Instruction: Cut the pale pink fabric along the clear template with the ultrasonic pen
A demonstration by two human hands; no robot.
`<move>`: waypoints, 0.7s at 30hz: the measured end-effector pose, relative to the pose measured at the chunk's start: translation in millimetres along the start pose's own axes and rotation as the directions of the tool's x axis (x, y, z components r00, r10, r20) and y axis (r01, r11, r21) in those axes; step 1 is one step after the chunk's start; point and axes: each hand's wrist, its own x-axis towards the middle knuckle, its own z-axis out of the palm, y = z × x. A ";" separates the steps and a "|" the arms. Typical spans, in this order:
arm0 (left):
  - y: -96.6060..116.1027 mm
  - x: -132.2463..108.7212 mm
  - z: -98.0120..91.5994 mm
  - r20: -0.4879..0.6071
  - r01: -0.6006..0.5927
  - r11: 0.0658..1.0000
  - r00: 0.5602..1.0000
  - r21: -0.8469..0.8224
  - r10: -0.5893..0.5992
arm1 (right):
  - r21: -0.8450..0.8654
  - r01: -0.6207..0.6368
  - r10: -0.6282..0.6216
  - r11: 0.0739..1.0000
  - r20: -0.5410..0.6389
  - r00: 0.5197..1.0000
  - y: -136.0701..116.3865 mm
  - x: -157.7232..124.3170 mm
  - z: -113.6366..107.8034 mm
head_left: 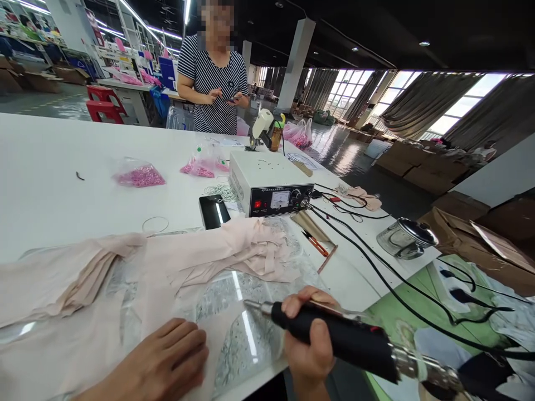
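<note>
My right hand (309, 340) is wrapped round a black ultrasonic handpiece (340, 337) with a thin metal tip. The tip points left and meets the edge of a pale pink fabric piece (228, 323); whether it presses on the cloth I cannot tell. Flat on that fabric, to the left of the tip, rests my left hand (167, 356), its fingers slightly bent. Under the cloth is a clear sheet (259, 312) over a grey mottled surface. More pale pink fabric strips (217, 245) lie heaped just beyond both hands.
A white control box (271, 178) with a dial stands ahead, black cables (363, 250) running right. Nearby are a phone (214, 211), orange thread snips (315, 243), a glass lidded jar (405, 238) and bags of pink bits (140, 174). A person (215, 83) stands across the table.
</note>
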 end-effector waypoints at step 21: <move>-48.3 20.4 21.0 0.017 -0.215 0.950 0.976 0.227 0.217 | 0.035 -0.028 0.031 0.999 -0.067 0.997 -10.8 15.6 -15.9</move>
